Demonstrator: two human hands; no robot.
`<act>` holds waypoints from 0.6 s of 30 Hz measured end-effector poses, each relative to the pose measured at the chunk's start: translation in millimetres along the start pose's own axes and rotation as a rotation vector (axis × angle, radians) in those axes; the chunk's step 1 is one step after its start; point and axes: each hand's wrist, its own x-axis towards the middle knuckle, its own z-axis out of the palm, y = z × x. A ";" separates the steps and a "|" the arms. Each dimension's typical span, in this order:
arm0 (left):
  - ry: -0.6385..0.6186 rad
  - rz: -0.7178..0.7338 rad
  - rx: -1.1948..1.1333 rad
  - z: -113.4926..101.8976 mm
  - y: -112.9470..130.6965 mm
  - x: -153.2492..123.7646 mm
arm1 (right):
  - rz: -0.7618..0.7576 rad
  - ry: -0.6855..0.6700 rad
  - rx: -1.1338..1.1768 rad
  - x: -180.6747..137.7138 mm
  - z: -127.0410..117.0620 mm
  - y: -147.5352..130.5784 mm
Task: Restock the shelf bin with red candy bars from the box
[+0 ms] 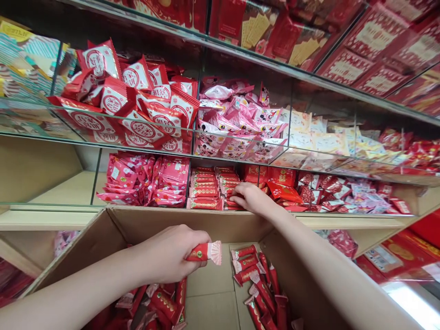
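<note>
The left hand [172, 254] is clenched around a red bar packet [205, 252], whose crimped pink end sticks out past the thumb and forefinger. Directly under this grip is the cardboard box [172, 216], open at the top. Loose red bars [161, 302] lie heaped in the box just below the fist. Another loose bunch [257, 279] lies to the right of the held packet, against the box's right wall, with bare cardboard floor between the two heaps.

Above and to the right of the held packet, beyond the box's far rim, the right hand [252, 198] reaches palm down into the lower shelf compartment. Its fingers [237, 199] rest on the stacked red bars [227, 183]. Whether they close on a bar cannot be told, as the fingertips are hidden among the wrappers. Just left of these fingers stands a neater pile of the same bars [203, 190], and further left, past a glass divider, lie pink packets [144, 178]. Right of the hand, red sachets [282, 185] touch the wrist side.

On the glass shelf [240, 158] above the right hand sit red-and-white packets [130, 105], pink packets with cartoon prints [237, 119] and pale yellow packets [326, 137]
</note>
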 end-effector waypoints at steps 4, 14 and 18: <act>-0.011 -0.019 0.015 1.0 0.2 0.1 | -0.010 -0.019 0.079 -0.4 0.5 2.3; -0.011 -0.010 -0.039 -2.5 1.7 2.4 | 0.022 -0.206 0.303 1.4 -6.6 7.0; 0.074 0.034 -0.092 -4.2 2.5 3.5 | 0.047 -0.236 0.370 0.9 -4.5 5.9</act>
